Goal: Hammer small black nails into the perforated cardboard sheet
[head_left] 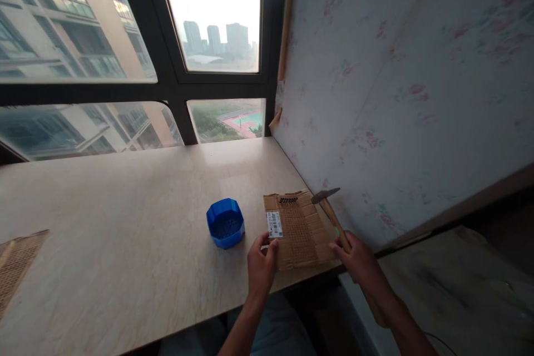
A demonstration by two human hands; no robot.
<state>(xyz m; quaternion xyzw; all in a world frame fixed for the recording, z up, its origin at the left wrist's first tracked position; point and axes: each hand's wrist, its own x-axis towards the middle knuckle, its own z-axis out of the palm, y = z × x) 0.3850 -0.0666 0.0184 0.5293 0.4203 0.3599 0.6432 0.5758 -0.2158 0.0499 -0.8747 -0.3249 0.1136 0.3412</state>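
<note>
A brown cardboard sheet lies flat on the bench, close to the wall on the right and reaching toward the near edge. Near its far edge runs a row of short dark strokes, set side by side, and a white label with a barcode sits at its left edge. The right hand is wrapped around the wooden handle of a hammer, low on the grip, beside the sheet's right edge. The hammer's dark head points away from the person and shows by the sheet's far right corner, against the wall. The left hand is at the opposite edge, just below the label, thumb and forefinger bent toward each other; at this size I cannot tell whether they pinch the cardboard or something small.

To the left of the sheet, apart from it, stands a blue container with cut-off corners, open at the top and dark inside. Far off at the left end of the bench is a second piece of cardboard, cut by the picture's border.

The wall carries pale paper with faded pink flowers. Beyond the bench, dark-framed windows show a tall building close by, hazy towers and a red-and-green court below.
</note>
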